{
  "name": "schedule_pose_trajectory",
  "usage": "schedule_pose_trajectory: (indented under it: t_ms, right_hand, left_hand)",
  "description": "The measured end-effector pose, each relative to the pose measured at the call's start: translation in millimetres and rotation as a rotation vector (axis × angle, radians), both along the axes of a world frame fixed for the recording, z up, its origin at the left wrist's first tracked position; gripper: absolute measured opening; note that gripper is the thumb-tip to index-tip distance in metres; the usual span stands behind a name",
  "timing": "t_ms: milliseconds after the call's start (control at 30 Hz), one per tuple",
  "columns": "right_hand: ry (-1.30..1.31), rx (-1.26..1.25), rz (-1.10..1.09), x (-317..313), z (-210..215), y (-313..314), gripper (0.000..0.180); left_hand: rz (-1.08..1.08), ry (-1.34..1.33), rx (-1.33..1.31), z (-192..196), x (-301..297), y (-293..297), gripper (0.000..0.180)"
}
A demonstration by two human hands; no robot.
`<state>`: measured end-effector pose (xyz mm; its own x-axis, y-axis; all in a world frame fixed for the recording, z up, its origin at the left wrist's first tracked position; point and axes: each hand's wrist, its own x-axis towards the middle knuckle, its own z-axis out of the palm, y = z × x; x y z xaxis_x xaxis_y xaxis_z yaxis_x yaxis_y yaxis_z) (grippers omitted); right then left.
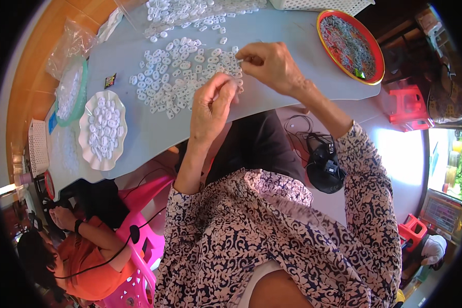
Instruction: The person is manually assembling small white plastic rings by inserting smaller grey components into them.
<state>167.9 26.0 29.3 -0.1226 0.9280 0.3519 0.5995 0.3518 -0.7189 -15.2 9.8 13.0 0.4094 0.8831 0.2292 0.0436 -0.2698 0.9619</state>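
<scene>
Over the near edge of a pile of small white plastic pieces with holes (167, 72), both my hands are raised close together. My left hand (212, 105) is closed, its thumb pressed against the curled fingers; whatever it holds is hidden. To its right and slightly farther off, my right hand (272, 64) is pinched at thumb and forefinger. A tiny whitish bit shows at those fingertips, too small to name. Farther left, a white scalloped dish (85, 134) carries more white pieces.
A red round tray (379, 65) of thin metallic bits stands at the right. A green basket (81, 105) with a clear bag, and a small dark wrapper (110, 80), lie at the left. White pieces in clear plastic (190, 11) are at the back. A person in orange (95, 254) sits at lower left.
</scene>
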Motion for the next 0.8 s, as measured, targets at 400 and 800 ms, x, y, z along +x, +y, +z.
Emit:
schedule_pose_trajectory:
  t_ms: [400, 800]
  right_hand:
    - [0.47, -0.148, -0.051, 4.7, -26.4, -12.6, 0.014]
    - [0.503, -0.069, -0.065, 5.7, -30.3, -12.3, 0.02]
  left_hand:
    - [0.272, 0.582, 0.571, 38.2, -45.7, 79.3, 0.014]
    - [0.042, 0.891, 0.797, 16.9, -16.0, 116.4, 0.016]
